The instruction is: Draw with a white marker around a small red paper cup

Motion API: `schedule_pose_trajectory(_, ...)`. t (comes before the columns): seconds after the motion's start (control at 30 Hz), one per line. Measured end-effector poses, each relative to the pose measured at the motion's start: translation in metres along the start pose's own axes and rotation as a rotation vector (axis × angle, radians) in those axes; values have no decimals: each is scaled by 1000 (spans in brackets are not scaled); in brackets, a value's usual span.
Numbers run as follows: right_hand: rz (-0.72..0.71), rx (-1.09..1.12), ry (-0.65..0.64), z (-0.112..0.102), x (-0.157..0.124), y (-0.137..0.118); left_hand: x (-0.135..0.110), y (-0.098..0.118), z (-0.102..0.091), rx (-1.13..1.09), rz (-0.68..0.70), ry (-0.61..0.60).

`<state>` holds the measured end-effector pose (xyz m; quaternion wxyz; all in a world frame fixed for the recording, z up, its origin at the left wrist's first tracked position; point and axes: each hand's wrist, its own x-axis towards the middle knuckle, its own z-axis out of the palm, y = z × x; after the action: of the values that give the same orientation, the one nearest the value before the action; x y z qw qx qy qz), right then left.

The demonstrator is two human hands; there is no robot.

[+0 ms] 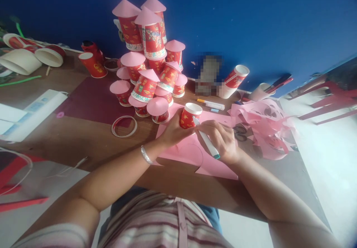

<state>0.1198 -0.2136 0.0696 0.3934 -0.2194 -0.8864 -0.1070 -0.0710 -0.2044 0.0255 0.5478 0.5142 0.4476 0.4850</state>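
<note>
- Clearly, left hand grips a tapered paper cup, mouth up.
- Right hand grasps a slanted marker, teal end toward the table's near edge.

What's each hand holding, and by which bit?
The left hand holds a red cup low on its side; the right hand holds a white marker near the end by the cup.

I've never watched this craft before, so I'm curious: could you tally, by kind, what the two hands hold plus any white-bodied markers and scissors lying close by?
Cup, in the left hand: 1 red cup
White-bodied markers: 2, the held marker in the right hand and the lying marker
Scissors: 1 pair
Total: 4
</note>
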Motion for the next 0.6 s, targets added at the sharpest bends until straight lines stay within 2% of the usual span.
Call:
schedule_pose_trajectory(0.3,-13,-16,-25,1,1,-1,0,-5,-2,35,44,3)
schedule_pose_trajectory(0.6,7,-7,-34,-3,1,-1,-1,0,-4,-130,25,-128)
